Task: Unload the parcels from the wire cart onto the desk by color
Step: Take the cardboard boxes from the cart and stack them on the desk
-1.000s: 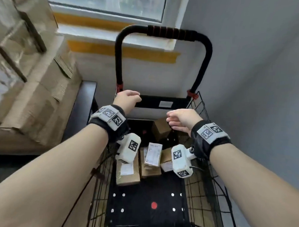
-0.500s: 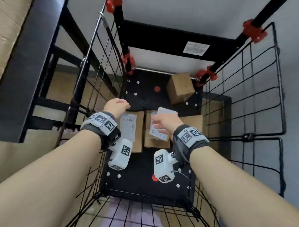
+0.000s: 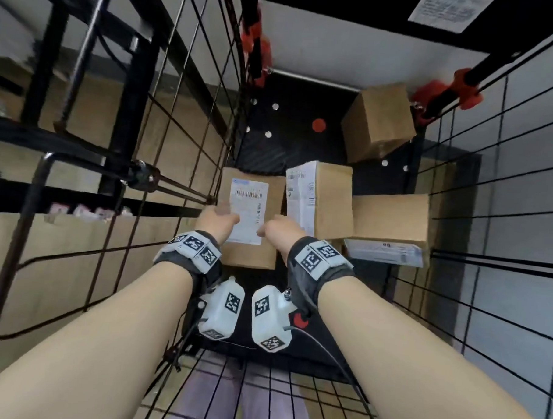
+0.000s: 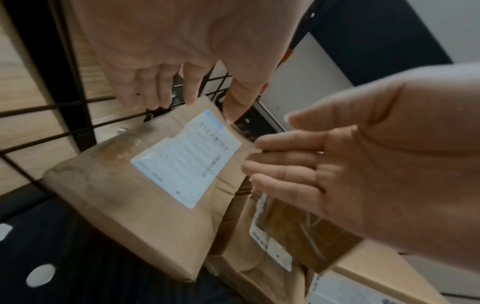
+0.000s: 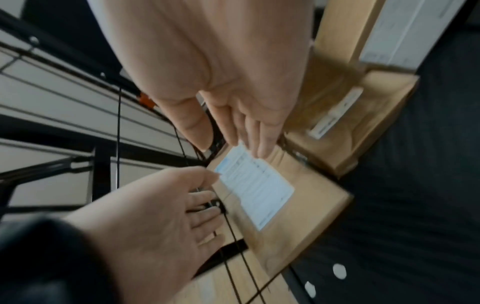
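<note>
Several brown cardboard parcels lie on the black floor of the wire cart. The left parcel is flat and carries a white label. Both my hands reach down to it with fingers straight. My left hand is at its left edge, against the wire wall. My right hand is at its right edge. The left wrist view shows the left hand over the parcel and the right hand beside the label. Neither hand grips it; contact is unclear. The right wrist view shows the right hand above the same parcel.
A second labelled parcel lies just right of it, a third against the right wall, and a small box at the far end. Wire walls close in on both sides. A black frame stands outside the left wall.
My head and both hands have gone down into the cart. The right hand moved left from the middle parcel to the left parcel's right edge, and the left hand reached its left edge.
</note>
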`<action>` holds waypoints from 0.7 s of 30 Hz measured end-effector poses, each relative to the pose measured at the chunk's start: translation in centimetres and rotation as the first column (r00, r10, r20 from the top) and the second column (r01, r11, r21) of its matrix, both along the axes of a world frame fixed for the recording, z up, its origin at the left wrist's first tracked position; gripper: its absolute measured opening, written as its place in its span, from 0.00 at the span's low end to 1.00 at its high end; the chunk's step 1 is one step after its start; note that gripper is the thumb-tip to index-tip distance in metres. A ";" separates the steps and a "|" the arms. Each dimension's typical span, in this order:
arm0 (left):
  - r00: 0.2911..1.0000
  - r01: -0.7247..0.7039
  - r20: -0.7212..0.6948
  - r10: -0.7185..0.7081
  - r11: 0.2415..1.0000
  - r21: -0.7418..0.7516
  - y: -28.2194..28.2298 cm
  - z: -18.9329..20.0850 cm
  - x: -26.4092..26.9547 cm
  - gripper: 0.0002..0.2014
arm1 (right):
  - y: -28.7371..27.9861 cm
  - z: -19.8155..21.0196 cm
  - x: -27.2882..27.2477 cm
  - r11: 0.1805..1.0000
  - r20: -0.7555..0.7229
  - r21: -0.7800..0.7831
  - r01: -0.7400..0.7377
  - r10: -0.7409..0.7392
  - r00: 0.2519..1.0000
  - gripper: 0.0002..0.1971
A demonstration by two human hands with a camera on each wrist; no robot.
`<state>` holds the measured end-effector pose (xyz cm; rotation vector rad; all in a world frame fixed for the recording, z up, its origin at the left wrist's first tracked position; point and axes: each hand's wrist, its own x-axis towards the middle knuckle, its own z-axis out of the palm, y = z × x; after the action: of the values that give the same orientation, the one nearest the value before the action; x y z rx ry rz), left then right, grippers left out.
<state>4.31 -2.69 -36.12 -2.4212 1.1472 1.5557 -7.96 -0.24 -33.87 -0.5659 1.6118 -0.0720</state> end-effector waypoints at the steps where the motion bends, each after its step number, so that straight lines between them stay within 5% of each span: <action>1: 1.000 -0.005 -0.007 0.006 1.000 0.020 -0.1 -0.5 0.2 0.28 | 0.1 -0.4 -0.5 1.000 -0.054 0.001 -0.009 0.009 0.998 0.24; 8: 0.995 -0.080 -0.050 0.081 0.996 0.038 -0.2 -3.1 0.6 0.25 | -1.1 -2.2 -1.8 0.994 -0.069 0.052 0.099 -0.096 0.993 0.24; 12: 0.984 -0.162 -0.069 0.166 0.985 0.059 -0.3 -3.4 0.6 0.28 | -0.4 -3.3 -0.6 0.979 -0.004 0.073 0.189 -0.189 0.982 0.33; 19: 0.960 -0.272 -0.062 0.271 0.962 0.007 -0.5 -0.5 -0.1 0.34 | -0.7 -0.2 -3.1 0.920 0.037 0.052 0.388 -0.390 0.920 0.20; 21: 0.948 -0.297 -0.112 0.298 0.955 0.025 -0.3 1.0 -0.7 0.37 | -0.2 1.5 -3.1 0.900 0.146 0.076 0.429 -0.435 0.888 0.17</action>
<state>3.58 -3.03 -35.10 -2.6291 0.8136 1.7957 -11.06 -0.42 -32.35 -0.1528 1.5525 -0.4064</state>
